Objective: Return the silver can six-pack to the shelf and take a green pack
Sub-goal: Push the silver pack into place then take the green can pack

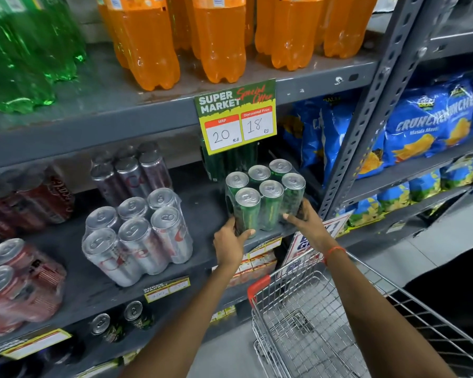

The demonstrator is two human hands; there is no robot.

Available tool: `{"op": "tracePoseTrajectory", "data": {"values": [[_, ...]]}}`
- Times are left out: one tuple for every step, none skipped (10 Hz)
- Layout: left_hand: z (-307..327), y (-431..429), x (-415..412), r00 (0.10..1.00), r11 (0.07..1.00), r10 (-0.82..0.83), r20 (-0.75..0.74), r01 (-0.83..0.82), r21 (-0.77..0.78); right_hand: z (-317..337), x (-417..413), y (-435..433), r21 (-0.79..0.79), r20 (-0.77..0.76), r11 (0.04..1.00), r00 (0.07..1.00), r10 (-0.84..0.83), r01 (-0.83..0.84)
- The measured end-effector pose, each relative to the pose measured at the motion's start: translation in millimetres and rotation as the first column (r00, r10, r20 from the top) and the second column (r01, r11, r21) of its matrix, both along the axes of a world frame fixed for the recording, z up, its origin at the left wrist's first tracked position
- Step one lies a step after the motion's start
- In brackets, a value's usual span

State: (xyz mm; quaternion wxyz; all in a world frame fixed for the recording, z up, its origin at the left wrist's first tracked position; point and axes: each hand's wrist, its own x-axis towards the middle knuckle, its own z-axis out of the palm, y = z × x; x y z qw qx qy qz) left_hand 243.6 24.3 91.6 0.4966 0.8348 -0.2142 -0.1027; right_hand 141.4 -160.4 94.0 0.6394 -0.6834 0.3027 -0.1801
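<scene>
We reach both arms forward: our left hand wraps its fingers around the green pack's near-left corner, our right hand clasps its right side. Six green cans, at the shelf edge. The silver pack, six cans, stands left on the same shelf.

Green bottles top left are pure blur, orange bottles lose their tops at the edge, small shelf tag unreadable, price sign hides the cans behind it.
</scene>
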Motion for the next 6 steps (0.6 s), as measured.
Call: {"op": "tracePoseTrajectory", "data": {"values": [[-5,-1,1,1.000,1.000,-0.003,0.002,0.003,-0.022,-3,1,-2,0.010,0.014,1.000,1.000,0.012,-0.012],[-4,0,1,1.000,1.000,-0.002,0.000,0.002,-0.015,-7,1,-3,-0.002,0.033,1.000,0.999,0.018,-0.018],[-5,-3,5,1.000,1.000,-0.009,0.003,0.009,-0.016,-3,2,-5,0.004,0.040,1.000,0.999,0.022,-0.022],[3,5,0,1.000,0.999,0.000,0.003,0.000,0.042,-3,-2,3,-0.029,0.015,0.999,0.999,0.043,-0.042],[20,26,-7,0.999,0.998,0.050,0.019,-0.051,0.043,16,-1,14,-0.083,0.010,0.988,0.992,0.128,-0.127],[43,48,-16,0.998,0.997,0.057,0.002,-0.057,0.047,34,7,38,-0.187,-0.040,0.969,0.986,0.159,-0.164]]}}
